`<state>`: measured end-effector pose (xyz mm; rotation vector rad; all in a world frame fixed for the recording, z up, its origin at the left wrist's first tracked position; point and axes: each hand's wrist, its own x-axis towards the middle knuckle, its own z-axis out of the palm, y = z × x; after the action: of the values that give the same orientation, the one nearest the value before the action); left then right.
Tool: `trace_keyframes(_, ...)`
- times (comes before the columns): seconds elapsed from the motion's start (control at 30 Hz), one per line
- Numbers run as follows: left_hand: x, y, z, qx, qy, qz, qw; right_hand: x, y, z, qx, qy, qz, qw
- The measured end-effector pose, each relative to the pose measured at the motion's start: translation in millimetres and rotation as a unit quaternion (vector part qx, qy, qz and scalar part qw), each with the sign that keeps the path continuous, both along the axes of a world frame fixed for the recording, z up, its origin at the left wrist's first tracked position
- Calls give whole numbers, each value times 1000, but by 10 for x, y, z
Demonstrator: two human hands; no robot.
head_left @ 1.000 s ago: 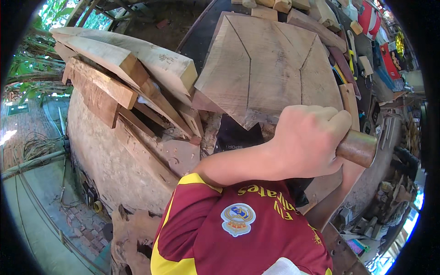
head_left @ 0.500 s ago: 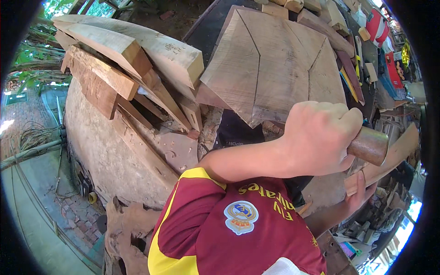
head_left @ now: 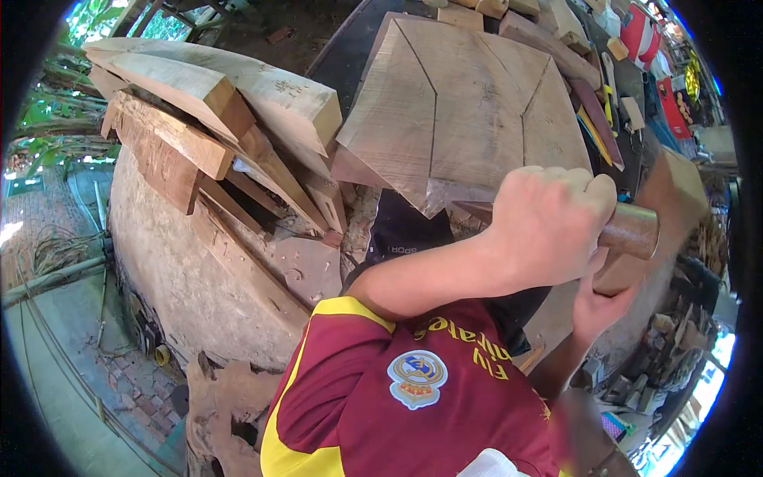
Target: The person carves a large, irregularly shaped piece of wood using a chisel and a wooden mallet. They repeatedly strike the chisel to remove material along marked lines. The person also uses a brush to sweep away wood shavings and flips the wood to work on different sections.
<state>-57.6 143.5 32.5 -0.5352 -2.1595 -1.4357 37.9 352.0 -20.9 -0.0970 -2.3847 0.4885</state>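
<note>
My left hand (head_left: pixel 550 226) is closed in a fist around a thick brown cylindrical handle (head_left: pixel 632 232). The blunt end sticks out to the right; the fist hides the rest. Lower right, my right hand (head_left: pixel 602 308) grips a flat, pale wooden bat (head_left: pixel 675 187), smeared by motion, its broad end up beyond the handle. Whether bat and handle touch, I cannot tell. Just past my left fist lies a large wooden block (head_left: pixel 477 103) with dark lines across its top, its near corner pointing toward me.
Long cut timbers (head_left: pixel 214 87) are stacked at the left on a pale rounded slab (head_left: pixel 167 230). Smaller wood blocks (head_left: pixel 548 36) and hand tools (head_left: pixel 608 87) lie along the far right. A gnarled wood piece (head_left: pixel 226 405) stands at the lower left.
My right hand has come up and inward, swinging the wooden bat up closer to the handle. My left fist keeps its grip; the whole view has shifted slightly.
</note>
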Motion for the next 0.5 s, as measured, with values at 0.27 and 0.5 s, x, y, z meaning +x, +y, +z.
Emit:
trace_keyframes(0.27,37,-34,14,-25,-10,-25,999,-114,-434,16,-444,208,-4,872)
trace_keyframes(0.5,41,-40,-6,-5,3,-19,1000,-35,-69,0,-126,52,-38,990)
